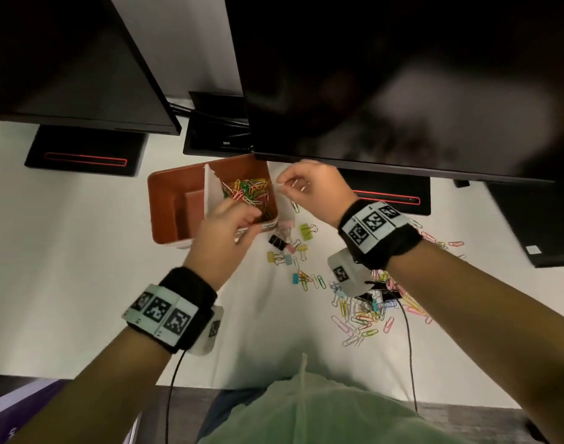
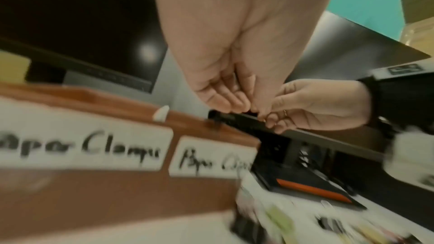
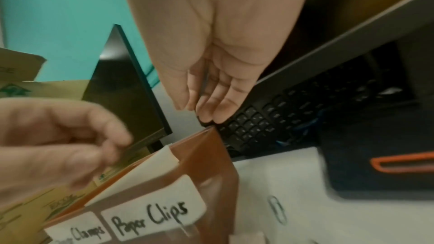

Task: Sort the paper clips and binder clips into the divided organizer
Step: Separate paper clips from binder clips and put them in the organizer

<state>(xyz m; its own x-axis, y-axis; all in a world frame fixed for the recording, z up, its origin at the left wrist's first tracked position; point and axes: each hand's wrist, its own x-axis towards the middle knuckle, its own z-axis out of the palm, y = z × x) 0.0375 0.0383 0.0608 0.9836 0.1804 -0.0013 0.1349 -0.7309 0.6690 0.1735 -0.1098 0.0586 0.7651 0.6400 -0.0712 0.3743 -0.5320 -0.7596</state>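
While poised over brown divided organizer [image 1: 165, 200]: left hand [image 1: 224, 232] above its near right corner, fingers curled, contents not discernible. Right hand [image 1: 309, 187] just right of organizer's far corner, fingertips pinched on something small and pale, identity unclear. Colored paper clips [image 1: 247, 192] heaped in organizer's right compartment, labelled "Paper Clips". Binder clips [image 1: 283, 243] scattered on white desk [image 1: 66, 251] near-right of organizer; loose paper clips [image 1: 360, 322] farther out.

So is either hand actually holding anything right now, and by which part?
Cannot be told for sure. The right hand pinches its fingertips beside the organizer, maybe on something tiny and pale; the left hand curls over the paper clips.
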